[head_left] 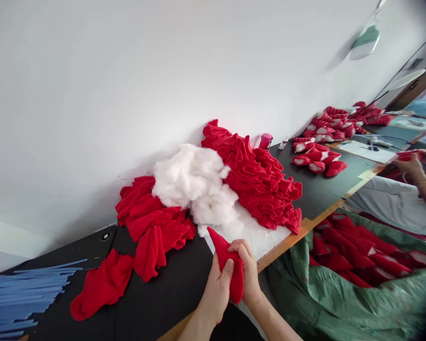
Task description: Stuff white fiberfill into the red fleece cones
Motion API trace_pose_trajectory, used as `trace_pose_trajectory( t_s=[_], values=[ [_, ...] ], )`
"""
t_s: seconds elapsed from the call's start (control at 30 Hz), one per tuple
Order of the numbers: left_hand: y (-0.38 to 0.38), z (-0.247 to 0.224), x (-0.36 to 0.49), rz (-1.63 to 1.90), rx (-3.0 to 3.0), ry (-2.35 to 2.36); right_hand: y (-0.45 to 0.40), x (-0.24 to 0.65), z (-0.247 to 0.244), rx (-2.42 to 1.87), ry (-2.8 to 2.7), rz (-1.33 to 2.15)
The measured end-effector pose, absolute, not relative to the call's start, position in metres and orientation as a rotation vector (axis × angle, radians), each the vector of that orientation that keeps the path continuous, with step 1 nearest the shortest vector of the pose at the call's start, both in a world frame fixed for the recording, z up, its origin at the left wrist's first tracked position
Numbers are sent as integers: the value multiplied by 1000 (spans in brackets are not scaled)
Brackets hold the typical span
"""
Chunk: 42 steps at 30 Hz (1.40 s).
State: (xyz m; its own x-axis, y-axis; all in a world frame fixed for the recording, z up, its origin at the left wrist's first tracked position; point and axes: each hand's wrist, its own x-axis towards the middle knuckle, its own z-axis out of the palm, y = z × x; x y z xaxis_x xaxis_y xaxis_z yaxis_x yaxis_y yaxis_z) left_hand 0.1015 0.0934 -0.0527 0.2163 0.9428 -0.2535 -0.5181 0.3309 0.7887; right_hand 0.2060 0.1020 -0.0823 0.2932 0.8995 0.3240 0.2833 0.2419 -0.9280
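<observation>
Between my hands, over the table's front edge, is a red pointed fabric piece (237, 282), its tip pointing up and to the left. My left hand (216, 286) wraps its left side, thumb laid across the front. On the other side my right hand (247, 270) grips it with bent fingers. Just beyond lies a heap of white stuffing (193, 177) on a white sheet (259, 237). Red fabric pieces lie piled to its left (152, 222) and in a larger pile to its right (259, 184).
A red fabric piece (102, 284) and blue strips (28, 296) lie at left. Stuffed red pieces (319, 158) sit farther right on the table. Below them, a green sack (298, 289) holds several more. At far right, a co-worker's hands (413, 166) hold something red.
</observation>
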Motion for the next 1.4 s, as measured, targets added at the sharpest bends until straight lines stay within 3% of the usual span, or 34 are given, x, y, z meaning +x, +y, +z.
trace_pose_trajectory(
  t_s=[0.17, 0.43, 0.63, 1.13, 1.4],
  values=[
    [98, -59, 95, 1070, 584, 770, 99, 215, -61, -1079, -1520, 969],
    [95, -51, 103, 1147, 689, 860, 104, 201, -76, -1247, -1168, 697],
    [97, -48, 101, 1137, 722, 881, 104, 204, -74, -1087, -1280, 919],
    [102, -61, 104, 1084, 244, 736, 90, 200, -81, -1249, -1545, 240],
    [108, -61, 100, 1151, 227, 780, 93, 212, -77, -1277, -1468, 281]
  ],
)
